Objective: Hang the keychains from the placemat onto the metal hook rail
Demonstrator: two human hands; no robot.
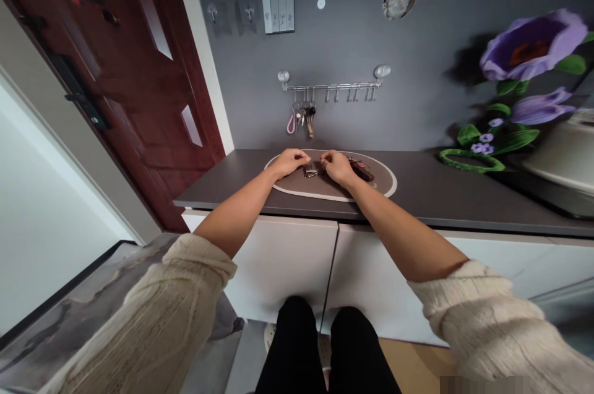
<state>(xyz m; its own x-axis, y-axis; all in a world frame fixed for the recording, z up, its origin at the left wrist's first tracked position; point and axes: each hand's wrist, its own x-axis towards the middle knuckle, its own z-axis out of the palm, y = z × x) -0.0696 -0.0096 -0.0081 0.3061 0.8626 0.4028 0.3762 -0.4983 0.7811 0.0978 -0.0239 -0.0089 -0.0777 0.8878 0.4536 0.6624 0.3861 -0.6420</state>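
Observation:
On the counter, an oval brown mat (320, 191) with a pale rim lies under both hands. My left hand (288, 163) is closed in a pinch over the mat's left part; what its fingertips hold, if anything, is too small to tell. My right hand (338, 167) is also closed, its fingertips curled together and partly hidden. Between the hands sits a small bunch of metal keys (311, 170). Just right of my right hand rests a dark brown, elongated item (362, 170) with a red patch, partly covered by that hand.
A metal hook rail (331, 87) on the grey wall carries several hanging keys (304, 114), a pink loop among them. Purple artificial flowers (533, 47) and a pale rounded object (566, 153) stand on the right. White cabinet doors (288, 258) lie below; a dark red door (139, 72) is left.

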